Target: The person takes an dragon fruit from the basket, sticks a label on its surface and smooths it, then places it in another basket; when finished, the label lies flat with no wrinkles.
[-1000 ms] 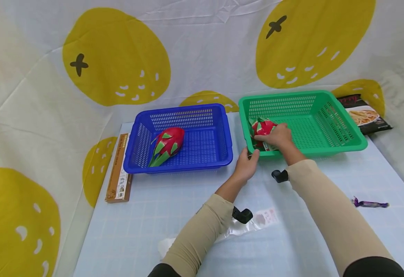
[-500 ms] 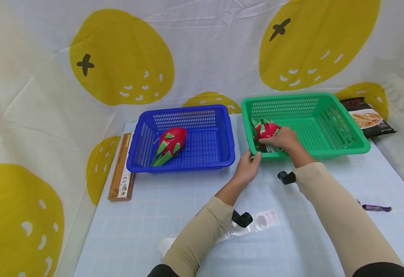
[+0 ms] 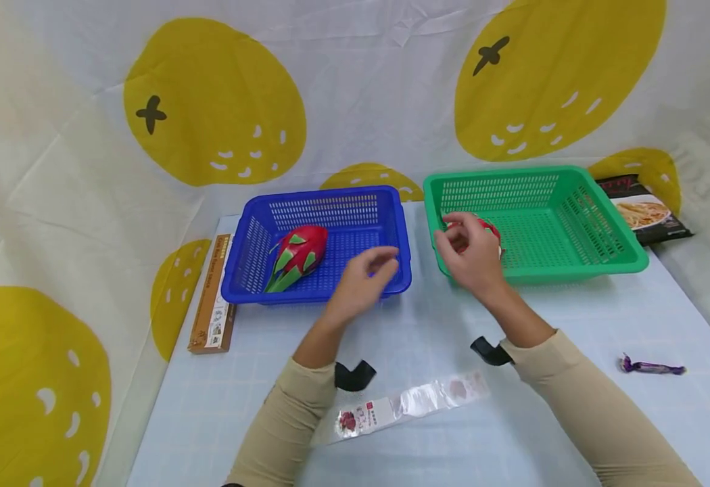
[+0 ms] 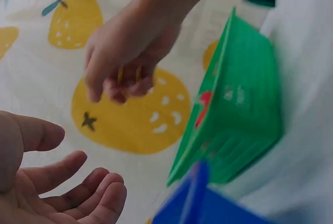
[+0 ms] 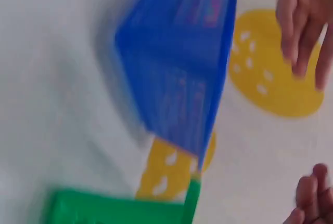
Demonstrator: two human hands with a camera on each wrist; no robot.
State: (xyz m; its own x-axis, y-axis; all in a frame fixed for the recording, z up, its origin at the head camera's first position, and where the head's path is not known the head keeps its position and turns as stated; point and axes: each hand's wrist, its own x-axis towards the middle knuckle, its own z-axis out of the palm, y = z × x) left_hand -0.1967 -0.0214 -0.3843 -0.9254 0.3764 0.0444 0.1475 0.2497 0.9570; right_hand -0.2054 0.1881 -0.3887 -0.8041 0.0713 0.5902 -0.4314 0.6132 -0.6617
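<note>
My left hand (image 3: 361, 281) hovers over the front right of the blue basket (image 3: 315, 297), fingers loosely bent with nothing in them. Inside that basket lies a red dragon fruit (image 3: 303, 251) with green scales. Above the left end of the green basket (image 3: 574, 270) is my right hand (image 3: 473, 257), its fingers relaxed and holding nothing. It covers most of a second dragon fruit (image 3: 493, 237) in there; a bit of red (image 4: 205, 99) also shows over the rim in the left wrist view. The right wrist view shows loosely bent right fingers (image 5: 307, 198).
A long brown box (image 3: 210, 297) lies left of the blue basket. At the far right is a black food packet (image 3: 641, 210). A purple wrapped stick (image 3: 653, 367) lies at the right, and a clear plastic wrapper (image 3: 410, 404) with printed labels lies in front.
My left hand let go of the green basket's front left corner and moved left over the blue basket. My right hand released the dragon fruit in the green basket and rose slightly.
</note>
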